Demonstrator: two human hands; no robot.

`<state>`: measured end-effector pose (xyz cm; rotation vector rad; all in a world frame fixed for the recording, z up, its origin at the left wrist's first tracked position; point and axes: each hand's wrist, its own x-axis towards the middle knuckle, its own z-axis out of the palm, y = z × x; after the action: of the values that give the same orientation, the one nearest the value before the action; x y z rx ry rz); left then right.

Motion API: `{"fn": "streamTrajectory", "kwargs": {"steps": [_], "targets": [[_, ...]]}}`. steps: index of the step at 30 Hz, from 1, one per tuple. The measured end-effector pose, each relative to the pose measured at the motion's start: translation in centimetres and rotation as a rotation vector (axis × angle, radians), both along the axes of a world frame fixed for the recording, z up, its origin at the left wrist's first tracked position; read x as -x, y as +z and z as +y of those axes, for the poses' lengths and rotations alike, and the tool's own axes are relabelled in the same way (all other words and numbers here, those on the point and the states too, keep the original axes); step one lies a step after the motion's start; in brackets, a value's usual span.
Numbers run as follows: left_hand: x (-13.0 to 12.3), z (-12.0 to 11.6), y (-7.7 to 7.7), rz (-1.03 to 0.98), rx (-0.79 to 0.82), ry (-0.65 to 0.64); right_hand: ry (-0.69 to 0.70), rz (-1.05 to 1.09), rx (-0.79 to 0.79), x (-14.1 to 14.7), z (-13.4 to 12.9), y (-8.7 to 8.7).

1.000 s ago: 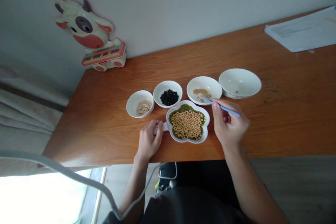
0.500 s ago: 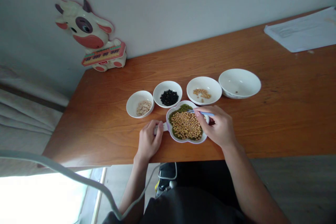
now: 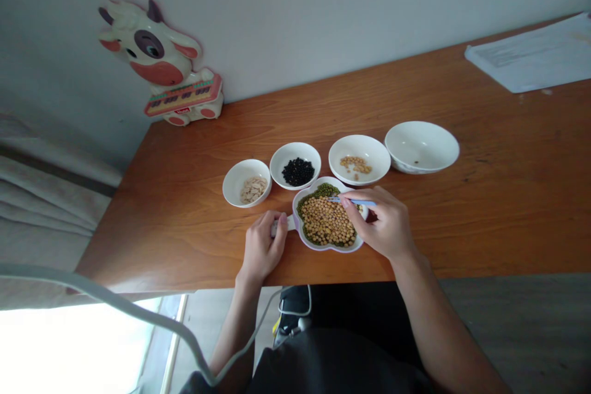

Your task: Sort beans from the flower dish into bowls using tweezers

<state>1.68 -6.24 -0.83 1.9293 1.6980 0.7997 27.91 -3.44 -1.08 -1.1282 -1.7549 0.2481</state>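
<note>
Closest to me, the sleeve of my dark top (image 3: 332, 363) fills the bottom of my view, with a white cable (image 3: 138, 308) curving past my left forearm. My left hand (image 3: 263, 246) is closed around the white handle (image 3: 290, 223) of a flower-shaped dish (image 3: 329, 179), which sits on the wooden table (image 3: 484, 209) just to the right of that hand. My right hand (image 3: 381, 225) is curled narrowly around slim blue chopsticks or tweezers (image 3: 355, 201), I can't tell which, and it rests against the dish's right edge. The tips reach left from my fingers over the dish, above a heap of yellow beans (image 3: 325, 223) ringed by green mung beans (image 3: 319, 191). I can't tell whether the tips are gripping a bean.

Beyond my left hand stands a small white bowl (image 3: 235, 181) of pale flaked seeds (image 3: 253, 189). Past the dish, between my hands, a second white bowl (image 3: 281, 154) holds black beans (image 3: 298, 171). Beyond my right hand, a third white bowl (image 3: 341, 148) holds a few yellow beans (image 3: 355, 164), and a wider white bowl (image 3: 418, 138) sits farther right. Farther off, papers (image 3: 530, 52) lie at the table's far right, and a cow-shaped toy (image 3: 159, 61) stands against the wall, well beyond my left hand.
</note>
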Motion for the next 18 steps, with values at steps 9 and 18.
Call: {"fn": "streamTrajectory", "kwargs": {"steps": [9,18], "targets": [[0.0,-0.03,-0.09,0.001,0.001,0.003,0.003,0.002,0.012,0.01,0.05,0.05],[0.04,-0.01,-0.19,0.006,-0.002,0.002,0.0,0.002,0.016,0.05,0.06,0.23]]}}
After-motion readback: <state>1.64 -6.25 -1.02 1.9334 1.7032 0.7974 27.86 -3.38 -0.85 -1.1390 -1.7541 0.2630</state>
